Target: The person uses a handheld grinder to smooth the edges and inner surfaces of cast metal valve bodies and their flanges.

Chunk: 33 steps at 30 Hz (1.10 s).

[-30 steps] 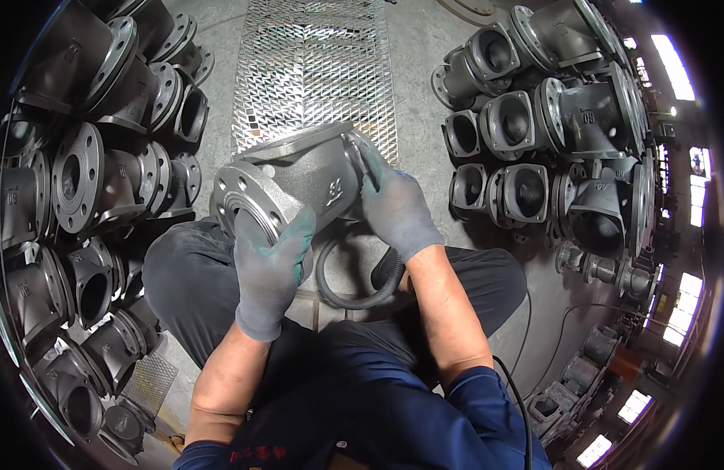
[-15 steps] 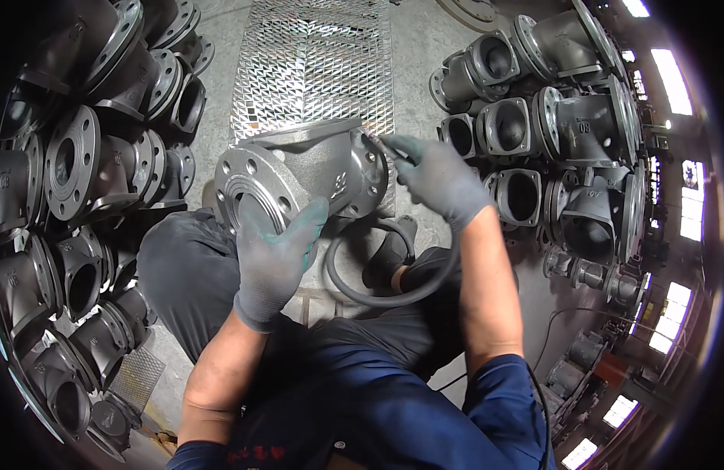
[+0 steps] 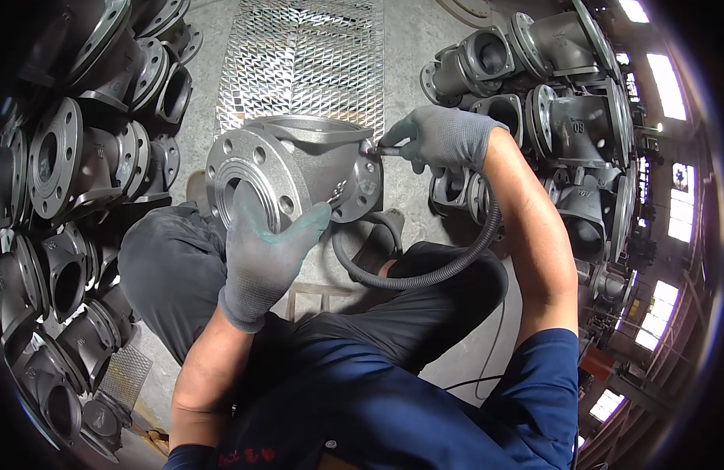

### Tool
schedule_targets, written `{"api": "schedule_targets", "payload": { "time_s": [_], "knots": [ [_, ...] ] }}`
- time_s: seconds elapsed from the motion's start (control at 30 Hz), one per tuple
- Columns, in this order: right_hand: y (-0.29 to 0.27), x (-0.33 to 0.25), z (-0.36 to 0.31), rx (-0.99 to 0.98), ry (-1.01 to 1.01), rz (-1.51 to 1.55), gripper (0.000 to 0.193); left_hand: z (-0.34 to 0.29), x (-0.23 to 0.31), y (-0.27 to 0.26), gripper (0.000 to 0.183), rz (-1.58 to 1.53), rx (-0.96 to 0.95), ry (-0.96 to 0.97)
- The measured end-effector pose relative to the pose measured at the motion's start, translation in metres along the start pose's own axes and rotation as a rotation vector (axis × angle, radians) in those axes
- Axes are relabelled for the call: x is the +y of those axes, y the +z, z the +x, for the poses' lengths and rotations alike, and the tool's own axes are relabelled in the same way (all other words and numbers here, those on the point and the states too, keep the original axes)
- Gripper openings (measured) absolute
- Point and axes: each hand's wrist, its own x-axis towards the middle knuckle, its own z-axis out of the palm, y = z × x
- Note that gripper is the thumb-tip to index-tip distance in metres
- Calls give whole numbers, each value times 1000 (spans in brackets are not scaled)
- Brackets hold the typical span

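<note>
A grey cast-iron flanged valve body (image 3: 323, 168) lies in front of me, its round ringed flange turned toward my left knee. My left hand (image 3: 261, 258), in a grey glove, grips this flange, with fingers in the bore and the thumb on the outer rim. My right hand (image 3: 449, 139), gloved too, is closed around a slim handheld power tool (image 3: 391, 151). The tool's tip meets the upper edge of the right-hand flange (image 3: 368, 180). Its exact bit is too small to make out. From beneath my right wrist a dark ribbed hose (image 3: 424, 279) loops over my leg.
Stacked valve bodies (image 3: 103, 153) crowd the left side. More valve bodies (image 3: 577, 125) are piled at the right. Beyond the workpiece, a shiny patterned metal sheet (image 3: 299, 63) lies on the concrete floor (image 3: 405, 70). A thin black cable (image 3: 473, 384) trails beside my right thigh.
My right hand has turned and its forearm has swung outward to the right, with the tool lying flatter against the flange. The hose has shifted with it. My left hand keeps its grip.
</note>
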Motion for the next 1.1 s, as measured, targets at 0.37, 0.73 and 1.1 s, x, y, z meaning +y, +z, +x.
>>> {"api": "schedule_targets", "payload": {
  "time_s": [0.37, 0.73, 1.1],
  "knots": [
    [11, 11, -4, -20, 10, 21, 49, 1, 4, -4, 53, 123, -49, 130],
    [20, 16, 2, 35, -88, -88, 47, 2, 9, 1, 67, 42, -36, 62],
    [57, 1, 5, 234, -64, -314, 46, 3, -9, -6, 40, 283, -102, 133]
  ]
}}
